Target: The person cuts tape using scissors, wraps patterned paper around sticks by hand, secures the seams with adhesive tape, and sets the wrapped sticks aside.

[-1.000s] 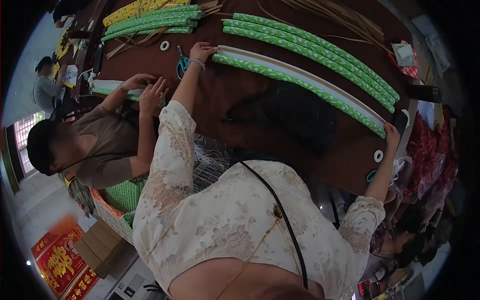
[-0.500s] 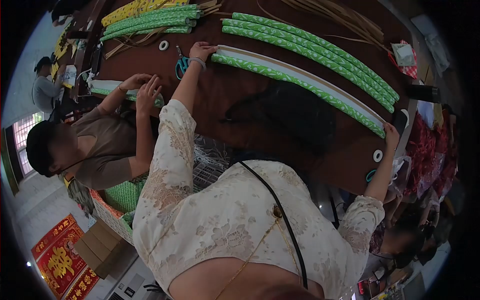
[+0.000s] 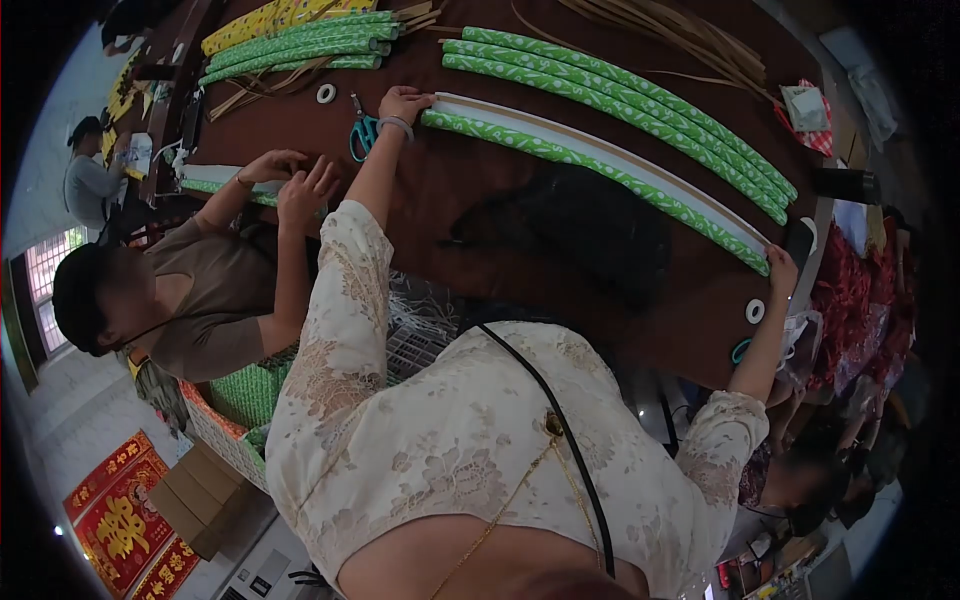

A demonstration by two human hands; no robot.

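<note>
In the head view, both my hands match the earlier frame, at the same two ends; the neighbouring person's hand (image 3: 308, 192) has shifted slightly. My left grip (image 3: 432, 101) is nearly closed, fingertips pinching the left end of a long, partly rolled green-and-white patterned paper (image 3: 590, 169), white inside with a tan strip. My right grip (image 3: 771, 256) pinches its other end near the counter's right edge. The paper crosses the middle of the brown-covered counter (image 3: 400, 245), between finished-looking green patterned paper tubes (image 3: 610, 93) toward the far edge and a black plastic bag (image 3: 590, 230) toward the near edge. Teal-handled scissors (image 3: 362, 135) lie just beside my left wrist.
</note>
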